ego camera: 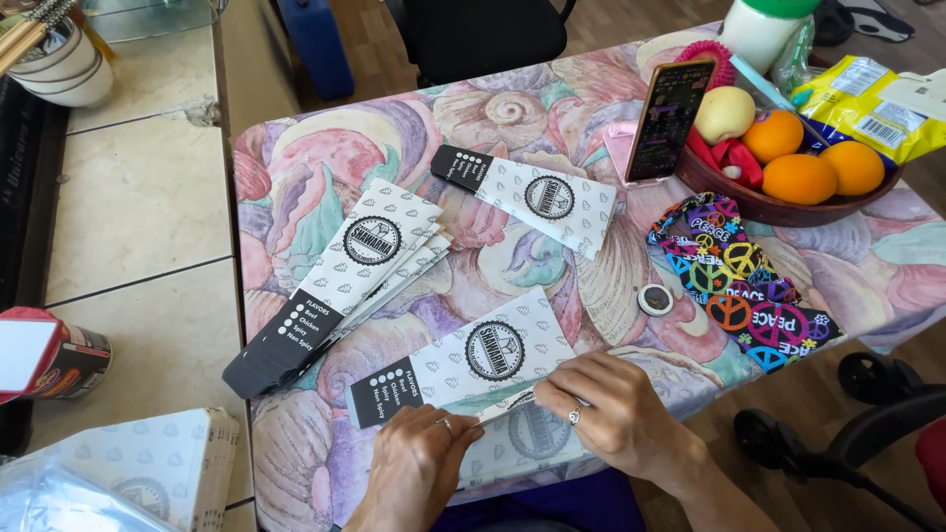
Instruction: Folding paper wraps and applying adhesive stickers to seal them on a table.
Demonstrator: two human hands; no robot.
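A flat white paper sleeve [463, 363] with a black end and a round black emblem lies at the table's near edge. My left hand [419, 463] presses its lower left part, fingers bent over the fold. My right hand [613, 409] pinches the sleeve's lower right edge; a ring shows on one finger. A second sheet [522, 438] lies partly under both hands. Two more stacks of the same sleeves rest further out, one fanned stack [340, 281] at the left and another stack [532, 197] in the middle.
A patterned tablecloth [325, 158] covers the table. A bowl [778, 207] of oranges and an apple props a phone [668, 118]. A colourful printed cloth [734, 286] and a small round tape [654, 299] lie to the right. A box of sleeves [148, 463] sits at lower left.
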